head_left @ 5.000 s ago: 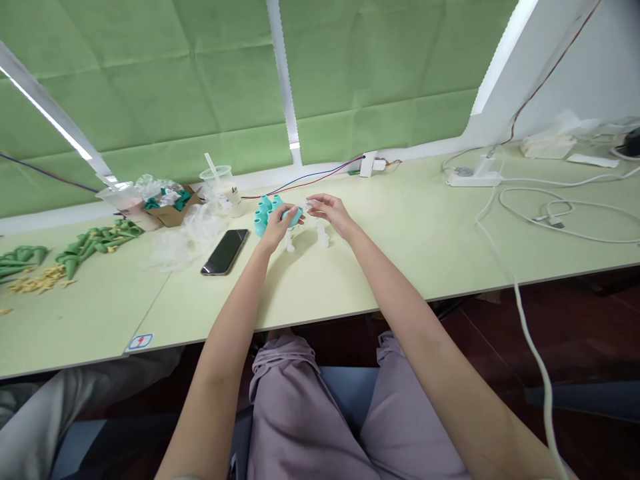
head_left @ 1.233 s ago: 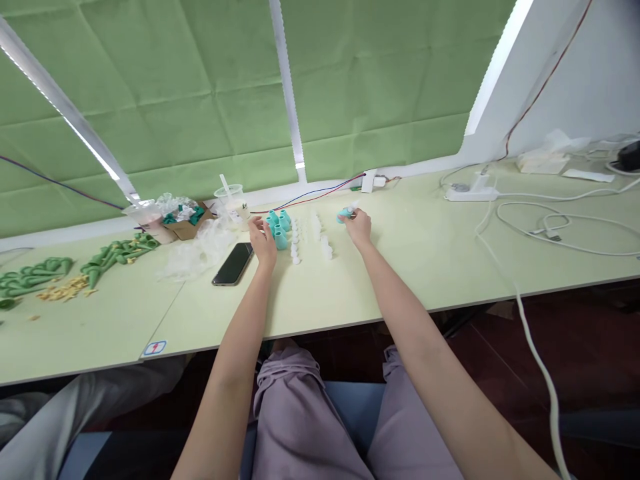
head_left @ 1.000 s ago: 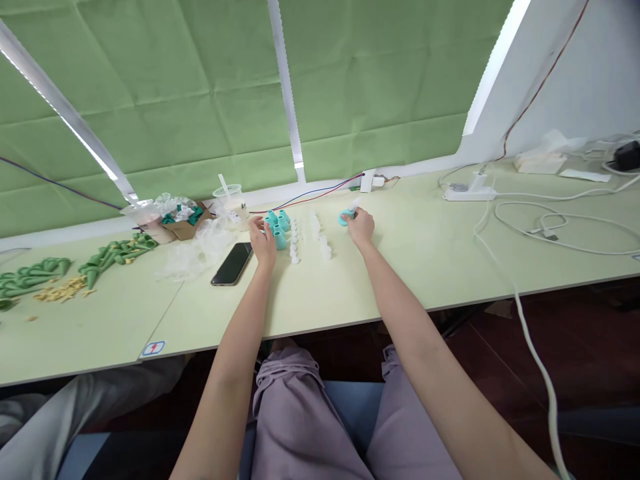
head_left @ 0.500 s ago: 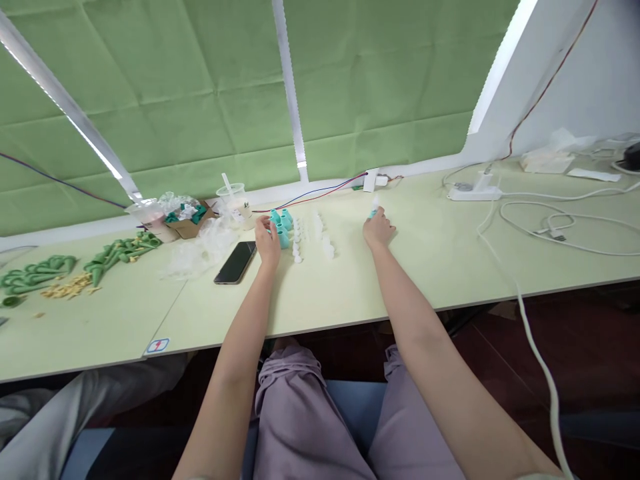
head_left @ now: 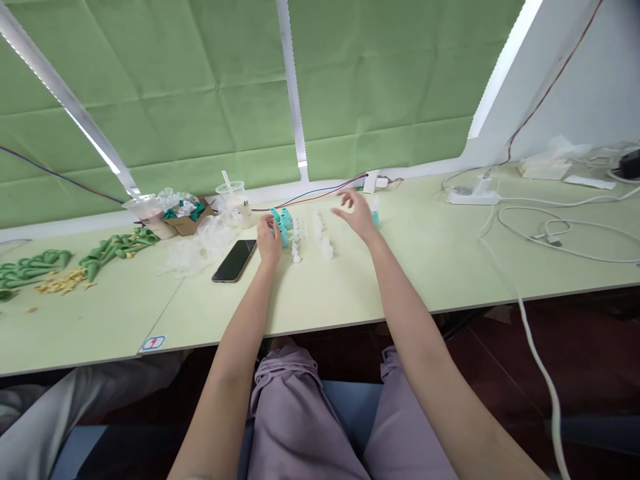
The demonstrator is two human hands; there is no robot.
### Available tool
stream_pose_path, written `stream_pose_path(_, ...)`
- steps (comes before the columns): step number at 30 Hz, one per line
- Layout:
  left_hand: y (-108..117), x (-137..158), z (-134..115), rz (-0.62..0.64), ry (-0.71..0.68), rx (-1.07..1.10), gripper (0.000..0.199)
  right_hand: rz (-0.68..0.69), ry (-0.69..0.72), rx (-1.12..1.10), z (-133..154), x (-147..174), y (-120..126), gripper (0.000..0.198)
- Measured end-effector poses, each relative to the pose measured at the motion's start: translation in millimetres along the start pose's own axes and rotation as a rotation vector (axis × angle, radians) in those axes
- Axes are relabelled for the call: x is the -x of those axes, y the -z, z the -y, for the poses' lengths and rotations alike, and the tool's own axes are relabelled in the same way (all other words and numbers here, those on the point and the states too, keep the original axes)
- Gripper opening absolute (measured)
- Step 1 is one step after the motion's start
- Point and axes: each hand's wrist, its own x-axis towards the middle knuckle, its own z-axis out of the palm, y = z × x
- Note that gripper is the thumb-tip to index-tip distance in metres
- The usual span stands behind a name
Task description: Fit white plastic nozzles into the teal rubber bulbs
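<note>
My left hand (head_left: 269,243) is at the left edge of a cluster of teal hollow pieces (head_left: 284,219), its fingers curled around one of them; the grip is partly hidden. Held over the table, my right hand (head_left: 357,215) has thumb and fingers apart and nothing between them. Just right of it stands a single teal piece with a white tip (head_left: 375,217). Small white knob-shaped parts (head_left: 297,240) form a row beside the teal cluster. A second row of translucent white parts (head_left: 327,245) lies between that row and my right hand.
A phone (head_left: 234,261) lies left of my left hand, near crumpled clear plastic (head_left: 200,247). Behind are a cup with a straw (head_left: 234,203) and a small cardboard box (head_left: 187,225). Green pieces (head_left: 117,248) lie far left. A power strip (head_left: 473,195) with white cables sits right.
My right hand has let go of the white-tipped teal piece, which stays standing on the table, and has moved left toward the white rows with fingers spread. My left hand stays by the teal cluster.
</note>
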Motion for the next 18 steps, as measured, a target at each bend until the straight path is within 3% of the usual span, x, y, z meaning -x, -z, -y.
stream_pose_path(3,-0.1,0.6,-0.4,0.014,-0.011,-0.051,0.019,0.474,0.204,-0.085,15.9,0.6,-0.6,0.038)
stream_pose_path(5,-0.3,0.8,-0.5,0.025,-0.018,-0.069,0.019,0.621,0.202,-0.048,16.6,2.5,-2.6,0.034)
stream_pose_path(9,-1.0,0.7,-0.8,0.029,-0.008,-0.03,0.017,0.691,0.132,-0.059,4.4,4.2,-4.0,0.037)
stream_pose_path(18,-1.9,0.7,-1.9,0.076,-0.029,-0.036,0.012,0.637,0.041,-0.044,-4.3,3.1,-9.5,0.021)
